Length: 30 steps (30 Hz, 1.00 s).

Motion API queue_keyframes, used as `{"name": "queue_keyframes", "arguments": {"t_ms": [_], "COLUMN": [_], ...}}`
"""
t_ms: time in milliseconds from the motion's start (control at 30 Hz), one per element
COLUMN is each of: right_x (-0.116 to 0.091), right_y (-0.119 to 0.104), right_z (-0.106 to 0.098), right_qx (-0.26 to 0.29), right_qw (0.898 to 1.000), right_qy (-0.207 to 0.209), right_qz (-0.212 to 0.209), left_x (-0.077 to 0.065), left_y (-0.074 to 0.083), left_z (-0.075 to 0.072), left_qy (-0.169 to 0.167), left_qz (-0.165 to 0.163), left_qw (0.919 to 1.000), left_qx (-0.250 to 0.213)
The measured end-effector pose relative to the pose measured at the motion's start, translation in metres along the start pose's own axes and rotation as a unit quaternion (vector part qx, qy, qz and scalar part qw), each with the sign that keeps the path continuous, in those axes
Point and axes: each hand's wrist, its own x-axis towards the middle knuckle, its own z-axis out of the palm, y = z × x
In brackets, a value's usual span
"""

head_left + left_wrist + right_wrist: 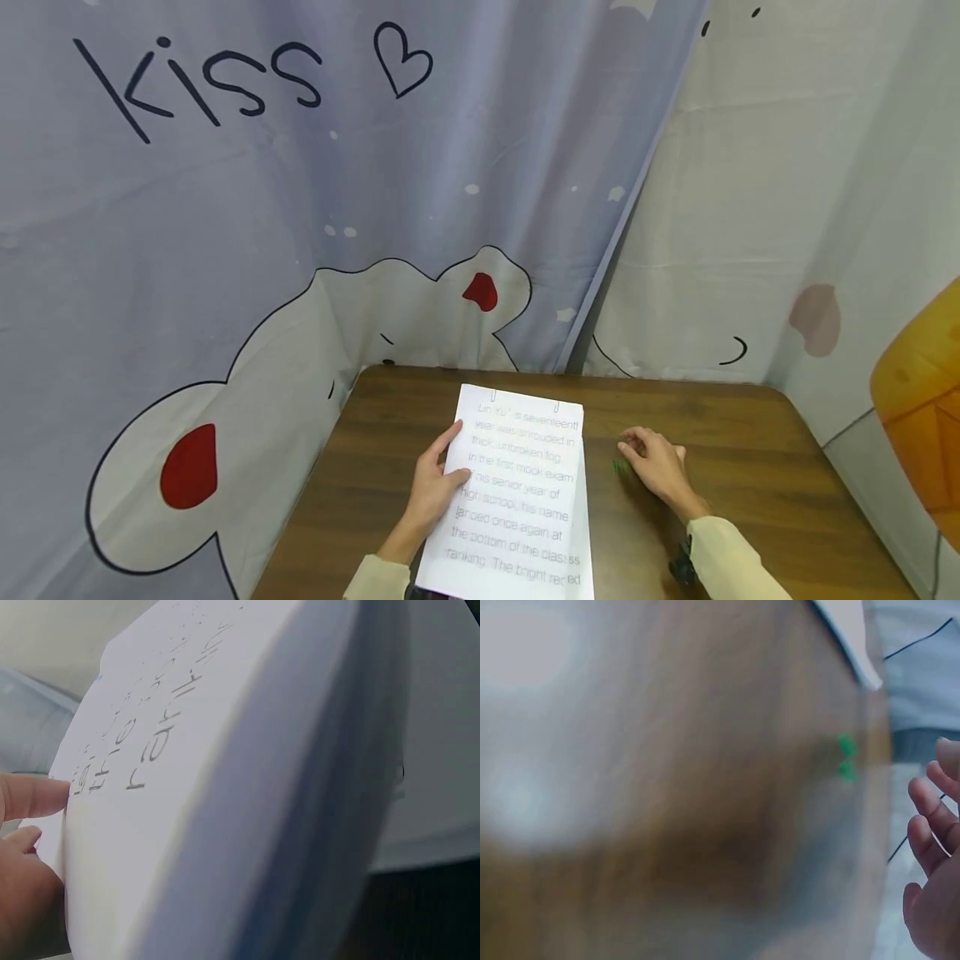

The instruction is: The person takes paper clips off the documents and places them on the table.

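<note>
Support: brown wood-grain tabletop [738,425], grain running roughly left-right, both far corners rounded. Shows pale glare patches in the right wrist view. Directly on it: pair of small bright green pieces [619,467], right beside each other, too blurred to identify. Stack of white printed paper sheets [510,500] hides part of the top, left of the green; can't tell if its lower end touches wood.

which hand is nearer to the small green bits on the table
Right. The right hand is close beside the small green bits; the left hand is farther off, across the papers, gripping their left edge.
</note>
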Motion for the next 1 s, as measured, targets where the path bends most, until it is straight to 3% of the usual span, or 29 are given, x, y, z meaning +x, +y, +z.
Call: {"name": "queue_keyframes", "arguments": {"t_ms": [233,433,600,667,1000], "right_x": [0.021,0.032,0.040,0.042,0.036], "right_y": [-0.037,-0.073,-0.090,-0.086,-0.091], "right_z": [-0.006,-0.019,-0.024,-0.018,-0.013], "right_qx": [0.097,0.249,0.300,0.320,0.405], "right_qw": [0.995,0.968,0.953,0.947,0.910], "right_qy": [0.030,0.009,0.011,0.013,-0.081], "right_qz": [-0.005,0.030,0.040,0.029,-0.019], "left_x": [-0.003,-0.005,-0.006,-0.006,-0.007], "left_y": [-0.002,-0.006,-0.007,-0.006,-0.001], "left_z": [0.018,0.028,0.034,0.037,0.040], "left_qy": [-0.010,-0.012,-0.011,-0.009,0.002], "left_qz": [0.010,-0.001,0.000,0.003,0.012], "left_qw": [0.9996,0.9995,0.9996,0.9997,0.9999], "left_qx": [-0.022,-0.028,-0.026,-0.024,-0.011]}}
